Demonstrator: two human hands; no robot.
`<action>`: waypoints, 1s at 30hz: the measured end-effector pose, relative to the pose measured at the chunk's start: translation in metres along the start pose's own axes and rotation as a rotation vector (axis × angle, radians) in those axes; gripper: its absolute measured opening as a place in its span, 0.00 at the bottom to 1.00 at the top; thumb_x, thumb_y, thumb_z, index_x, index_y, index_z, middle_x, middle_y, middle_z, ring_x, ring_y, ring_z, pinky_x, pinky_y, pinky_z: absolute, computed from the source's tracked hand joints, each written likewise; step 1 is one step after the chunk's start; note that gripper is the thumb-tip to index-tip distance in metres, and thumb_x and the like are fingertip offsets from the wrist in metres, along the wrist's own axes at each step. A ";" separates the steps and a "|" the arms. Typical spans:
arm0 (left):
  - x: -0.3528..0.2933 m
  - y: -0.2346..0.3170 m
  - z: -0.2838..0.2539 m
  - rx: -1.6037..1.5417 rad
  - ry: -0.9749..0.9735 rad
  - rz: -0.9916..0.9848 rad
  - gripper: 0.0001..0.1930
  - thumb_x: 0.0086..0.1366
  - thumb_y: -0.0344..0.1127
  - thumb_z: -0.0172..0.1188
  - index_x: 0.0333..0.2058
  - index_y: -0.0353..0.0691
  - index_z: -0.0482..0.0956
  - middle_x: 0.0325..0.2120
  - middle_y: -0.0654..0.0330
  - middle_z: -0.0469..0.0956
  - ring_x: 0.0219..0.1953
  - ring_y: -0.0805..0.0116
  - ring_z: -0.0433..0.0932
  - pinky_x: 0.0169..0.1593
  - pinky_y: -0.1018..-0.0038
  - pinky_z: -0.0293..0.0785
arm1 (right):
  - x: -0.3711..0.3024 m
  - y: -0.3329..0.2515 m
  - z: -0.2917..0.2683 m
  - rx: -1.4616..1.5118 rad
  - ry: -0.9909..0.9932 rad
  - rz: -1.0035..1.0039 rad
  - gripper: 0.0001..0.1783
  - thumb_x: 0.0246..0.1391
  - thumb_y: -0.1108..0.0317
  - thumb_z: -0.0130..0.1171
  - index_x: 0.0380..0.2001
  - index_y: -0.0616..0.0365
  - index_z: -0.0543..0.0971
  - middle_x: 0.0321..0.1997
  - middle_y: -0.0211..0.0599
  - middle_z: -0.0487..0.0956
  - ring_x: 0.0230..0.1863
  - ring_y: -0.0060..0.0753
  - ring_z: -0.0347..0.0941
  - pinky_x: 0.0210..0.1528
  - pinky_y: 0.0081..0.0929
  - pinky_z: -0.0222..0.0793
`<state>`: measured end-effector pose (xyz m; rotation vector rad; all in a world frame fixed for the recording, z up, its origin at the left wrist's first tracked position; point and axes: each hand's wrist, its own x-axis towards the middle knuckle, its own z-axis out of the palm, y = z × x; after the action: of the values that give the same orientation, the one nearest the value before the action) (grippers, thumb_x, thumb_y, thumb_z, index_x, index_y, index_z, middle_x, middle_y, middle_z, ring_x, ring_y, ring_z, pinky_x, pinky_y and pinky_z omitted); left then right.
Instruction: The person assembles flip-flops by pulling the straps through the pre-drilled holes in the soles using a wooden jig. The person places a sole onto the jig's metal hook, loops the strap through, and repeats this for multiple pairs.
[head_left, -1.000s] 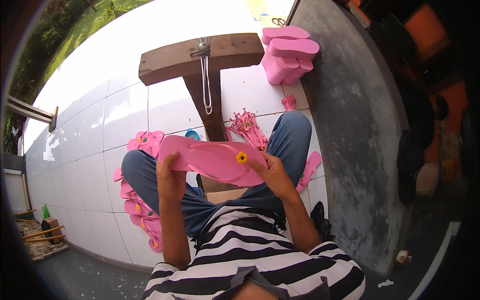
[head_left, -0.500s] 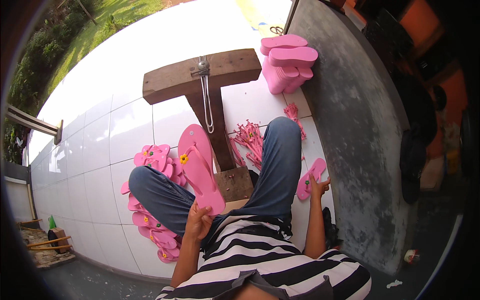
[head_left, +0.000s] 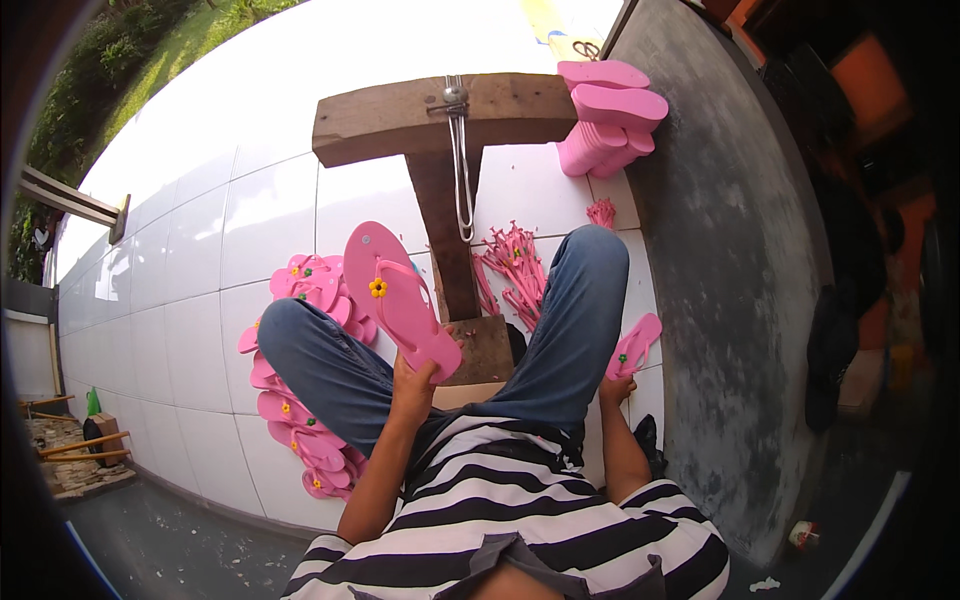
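Sitting on white tiles (head_left: 190, 260), we have open floor to our left; a grey wall (head_left: 720, 300) hems our right. A wooden stand (head_left: 440, 115) rises between our knees, straps (head_left: 515, 262) beside it. Our left hand (head_left: 412, 380) grips the sandal (head_left: 395, 295), long axis tilting up-left. Our right hand (head_left: 612, 388) touches a sole (head_left: 634, 345); whether it pinches, we cannot tell.
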<state>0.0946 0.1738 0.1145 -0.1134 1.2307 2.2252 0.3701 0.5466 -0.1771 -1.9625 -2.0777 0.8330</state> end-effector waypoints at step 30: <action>-0.049 0.038 0.008 0.430 0.020 0.237 0.35 0.71 0.58 0.50 0.60 0.30 0.64 0.54 0.54 0.73 0.56 0.66 0.70 0.61 0.70 0.64 | -0.289 -0.368 -0.140 0.490 -0.887 -1.067 0.61 0.33 0.63 0.78 0.69 0.63 0.54 0.57 0.49 0.64 0.61 0.46 0.64 0.63 0.38 0.62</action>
<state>0.1170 0.1428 0.1644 0.1884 1.7812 2.0954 0.1535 0.3156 0.1942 -0.0523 -2.4380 1.7772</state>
